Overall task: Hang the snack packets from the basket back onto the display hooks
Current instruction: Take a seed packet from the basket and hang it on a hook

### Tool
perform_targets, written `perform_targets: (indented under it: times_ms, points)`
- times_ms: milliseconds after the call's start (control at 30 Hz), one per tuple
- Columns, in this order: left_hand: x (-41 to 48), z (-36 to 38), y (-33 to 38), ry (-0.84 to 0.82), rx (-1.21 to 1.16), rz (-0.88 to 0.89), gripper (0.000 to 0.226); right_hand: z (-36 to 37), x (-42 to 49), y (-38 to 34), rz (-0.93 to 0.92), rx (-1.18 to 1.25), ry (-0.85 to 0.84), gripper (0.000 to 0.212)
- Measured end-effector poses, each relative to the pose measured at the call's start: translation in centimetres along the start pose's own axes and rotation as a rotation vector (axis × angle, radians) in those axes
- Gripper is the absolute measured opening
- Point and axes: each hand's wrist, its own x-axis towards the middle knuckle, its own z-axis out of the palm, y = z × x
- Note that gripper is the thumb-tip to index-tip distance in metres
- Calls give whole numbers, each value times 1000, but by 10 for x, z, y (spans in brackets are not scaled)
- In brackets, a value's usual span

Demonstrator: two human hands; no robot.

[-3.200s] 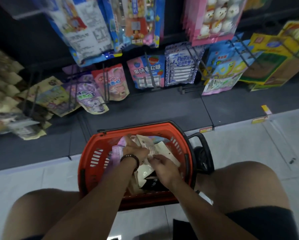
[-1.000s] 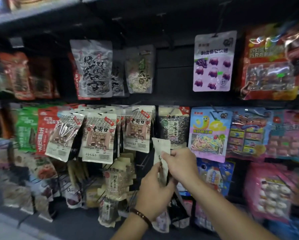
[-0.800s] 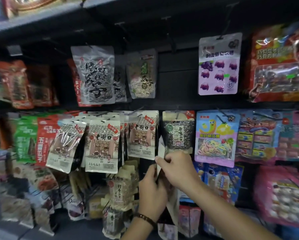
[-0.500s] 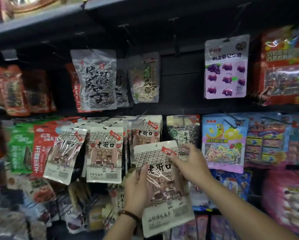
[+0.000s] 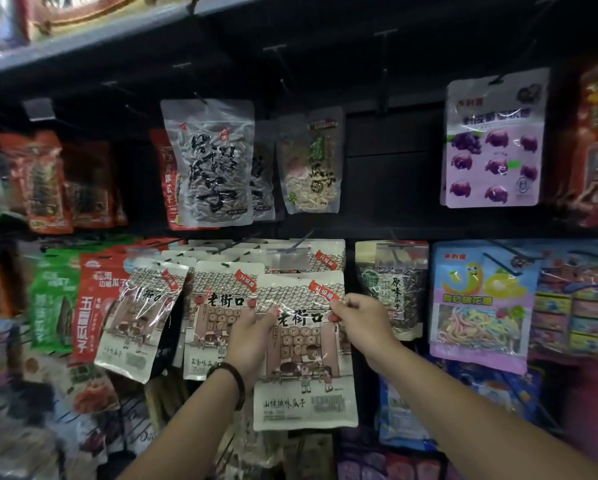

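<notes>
A cream sunflower-seed packet (image 5: 302, 368) with a drawn shopfront and a red corner tag is held flat against the display, facing me. My left hand (image 5: 251, 336) grips its left edge and my right hand (image 5: 358, 323) pinches its upper right corner by the red tag. Its top edge lies just below a display hook (image 5: 299, 239) that carries matching cream packets (image 5: 290, 256). Whether the hook passes through the held packet's hole I cannot tell. The basket is out of view.
More matching packets (image 5: 218, 320) hang to the left, one tilted (image 5: 140, 313). A dark seed packet (image 5: 393, 289) and a blue candy packet (image 5: 481, 306) hang to the right. Grey seed bags (image 5: 211, 164) and a purple candy packet (image 5: 493, 140) hang on the row above.
Both hands took the packet out of the orange basket, turned it face-on and raised it from lower down up to the row of matching packets. The view tilted up from floor to shelves.
</notes>
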Motion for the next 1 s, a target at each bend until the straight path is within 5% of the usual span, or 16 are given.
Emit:
perform_targets:
  times_ms: [67,200,533,667,1000]
  points:
    - [6,-1,12,45,55,21,34,6,10,-1,-41,-31,21,40]
    - [22,-5,15,73,124,60,28,13,22,-5,-106,-65,50,38]
    - [39,-7,-7,68,-15,161,116,17,29,4,-278,-103,63,34]
    - [38,-5,5,69,15,166,82,23,32,-1,-195,-89,105,34]
    - [57,2,15,167,187,166,70,34,48,4,-90,-76,227,38]
